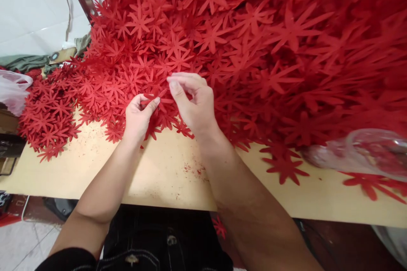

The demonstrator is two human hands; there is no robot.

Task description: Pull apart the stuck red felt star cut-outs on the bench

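Beside a white wall (28, 8), a pale table (159, 173) under red cutouts (140, 20)

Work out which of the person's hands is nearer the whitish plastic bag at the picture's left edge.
Left. The left hand pinches a red piece, well to the right of the plastic bag; the right hand is farther right.

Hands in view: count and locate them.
2: the left hand pinches a red flower-shaped piece; the right hand beside it, both over the near edge of the red heap.
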